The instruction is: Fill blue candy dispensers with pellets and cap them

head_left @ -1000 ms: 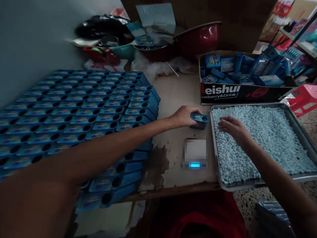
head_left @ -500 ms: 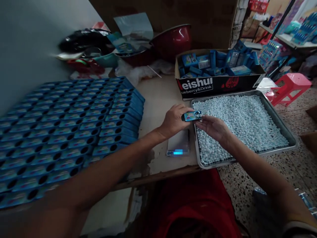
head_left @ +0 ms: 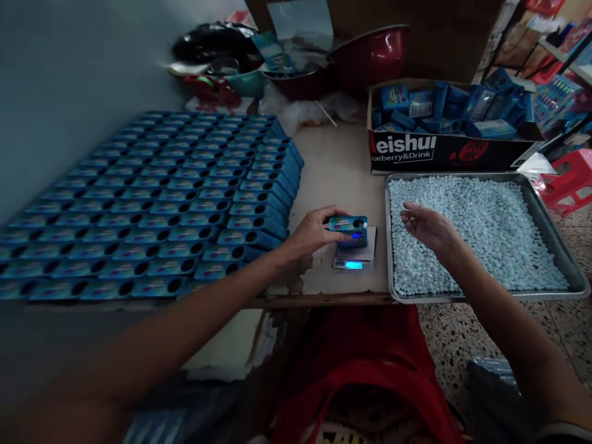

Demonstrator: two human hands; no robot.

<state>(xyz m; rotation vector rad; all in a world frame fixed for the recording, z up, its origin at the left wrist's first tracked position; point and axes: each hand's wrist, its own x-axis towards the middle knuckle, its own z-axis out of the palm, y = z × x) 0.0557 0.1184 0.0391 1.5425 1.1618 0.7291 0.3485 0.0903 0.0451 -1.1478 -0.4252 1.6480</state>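
Note:
My left hand (head_left: 314,233) is closed around one end of a small blue box (head_left: 348,223) with a round hole in its top. A white pellet shows at the hole. The box is over the plate of a small digital scale (head_left: 370,245) with a lit blue display; whether it rests on the plate I cannot tell. Over the left part of a metal tray (head_left: 391,271), my right hand (head_left: 430,229) has its fingers curled and pinched together. A pale bit shows at the fingertips, too small to name surely. Small white pellets (head_left: 499,240) fill the tray.
Rows of blue boxes (head_left: 152,203) with holes stand packed on the left of the table (head_left: 330,148). Behind the tray is a black carton (head_left: 416,157) of blue boxes. Red bowls (head_left: 370,55) and bags are at the back. A pink stool (head_left: 568,179) stands right.
My left hand has brought the blue box from the tray's edge to over the scale. My right hand has parted from the box and is now above the pellets. The view has shifted.

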